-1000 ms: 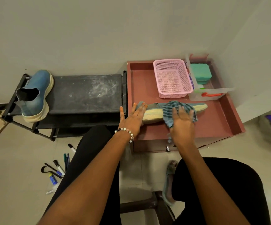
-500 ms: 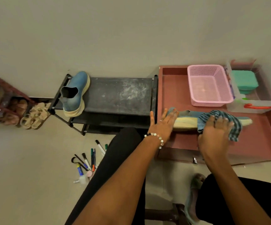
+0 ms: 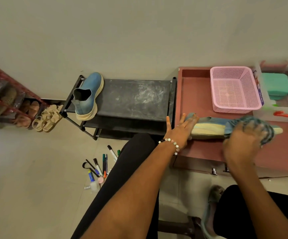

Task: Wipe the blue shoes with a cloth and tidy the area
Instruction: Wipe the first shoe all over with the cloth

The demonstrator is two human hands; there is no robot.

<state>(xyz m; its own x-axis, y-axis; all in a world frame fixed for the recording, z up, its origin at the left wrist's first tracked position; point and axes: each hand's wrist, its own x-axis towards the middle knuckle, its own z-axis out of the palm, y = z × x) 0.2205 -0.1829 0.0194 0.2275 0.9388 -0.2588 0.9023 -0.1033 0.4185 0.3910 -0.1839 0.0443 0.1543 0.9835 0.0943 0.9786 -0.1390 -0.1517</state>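
A blue shoe [image 3: 208, 124] lies on its side on the reddish table [image 3: 195, 94], heel end under the straight fingers of the left hand [image 3: 181, 131], which presses it down. The right hand [image 3: 241, 144], blurred, presses a blue checked cloth [image 3: 253, 125] onto the toe end; its grip on the cloth cannot be told. The second blue shoe [image 3: 88, 95] stands upright on the black shoe rack [image 3: 136, 99], well apart. Markers [image 3: 101, 165] litter the floor.

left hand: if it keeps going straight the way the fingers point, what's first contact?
The left hand already rests on the heel of the blue shoe. Its fingers point up and right; beyond the heel, probably the pink basket, though depth is unclear.
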